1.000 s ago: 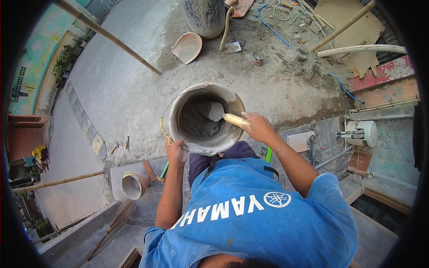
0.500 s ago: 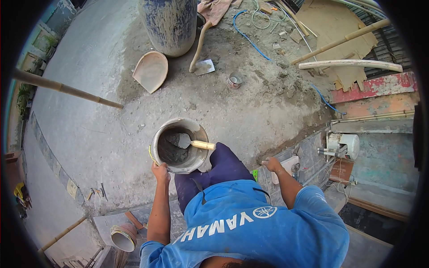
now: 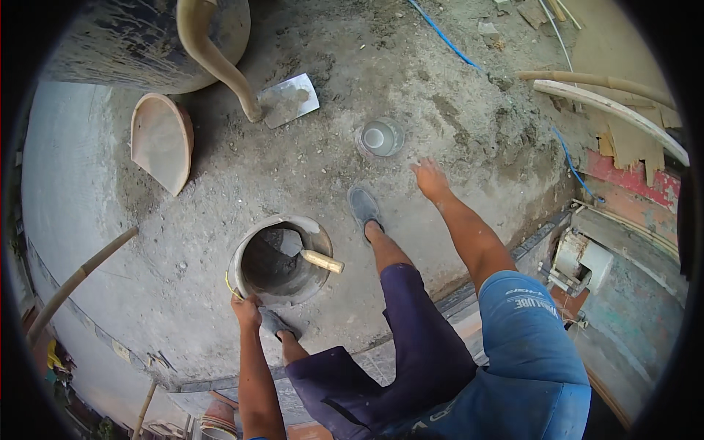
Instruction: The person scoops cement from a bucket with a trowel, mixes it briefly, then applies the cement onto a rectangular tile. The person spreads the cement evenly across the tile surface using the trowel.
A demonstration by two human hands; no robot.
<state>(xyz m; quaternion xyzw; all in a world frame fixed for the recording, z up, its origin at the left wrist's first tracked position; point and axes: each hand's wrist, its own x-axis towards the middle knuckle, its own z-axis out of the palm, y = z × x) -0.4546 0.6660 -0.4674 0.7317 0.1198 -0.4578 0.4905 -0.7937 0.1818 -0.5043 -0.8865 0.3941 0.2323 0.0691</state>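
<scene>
My left hand is closed on the thin yellow handle of a round bucket, at its near left rim. Grey wet mortar lies inside the bucket, and a trowel rests in it with its wooden grip over the right rim. Whether the bucket touches the ground, I cannot tell. Stretched out ahead, my right hand has nothing in it and its fingers look apart. The closest thing to it is a small clear tub on the ground, just beyond and to its left.
At the far left stands a large mortar-streaked drum, with a curved wooden handle before it ending at a pale flat blade. A D-shaped scoop-like pan lies nearby. Bamboo poles, a blue hose and a white pump surround the area.
My body has moved forward and bent down, with one foot stepping ahead. My right hand has swung from my side out toward the tub. My left hand keeps hold of the bucket handle.
</scene>
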